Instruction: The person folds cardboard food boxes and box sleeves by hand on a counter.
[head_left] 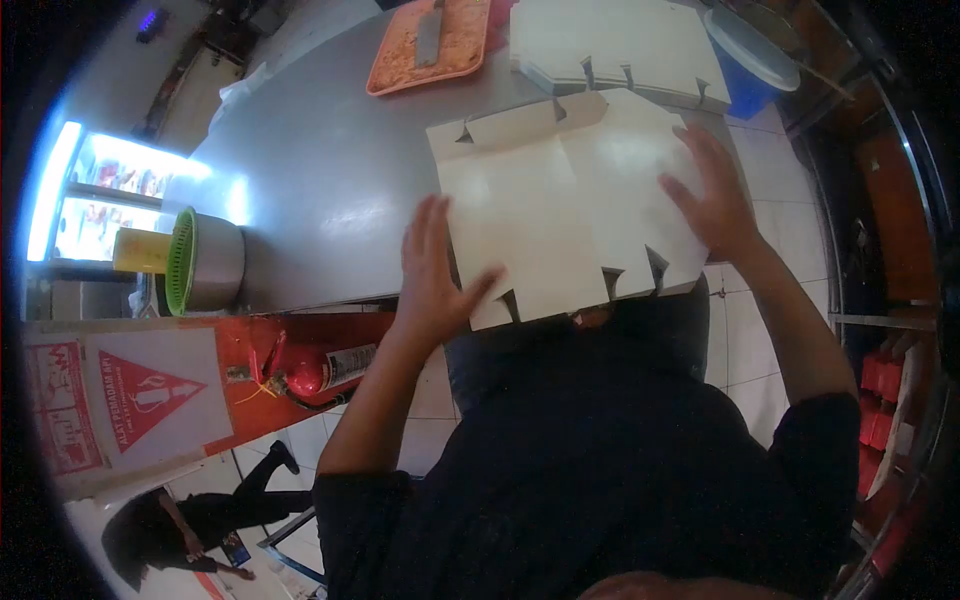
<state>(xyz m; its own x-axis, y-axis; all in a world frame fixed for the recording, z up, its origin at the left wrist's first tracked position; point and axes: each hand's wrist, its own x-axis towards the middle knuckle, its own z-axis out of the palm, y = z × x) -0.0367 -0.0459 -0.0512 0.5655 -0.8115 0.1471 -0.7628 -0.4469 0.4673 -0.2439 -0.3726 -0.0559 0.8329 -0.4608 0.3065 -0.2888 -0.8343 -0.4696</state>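
A flat, unfolded white cardboard box blank [540, 205] with slots cut along its edges lies at the front of the metal table, its near edge against my body. My left hand [437, 272] is at the blank's left side, fingers stretched out and thumb spread over the near left corner. On the opposite side, my right hand [718, 195] has its fingers spread at the blank's right edge, the thumb pointing inward. Neither hand is closed around anything. Just behind the blank sits a stack of similar white box blanks [615, 40].
An orange tray [385, 82] holding a broad blade [429, 38] lies at the back of the table [320, 190]. A metal pot [222, 262] with a green rim stands left; a blue tub [750, 90] is back right. A fire extinguisher [310, 372] and another person [190, 530] are lower left.
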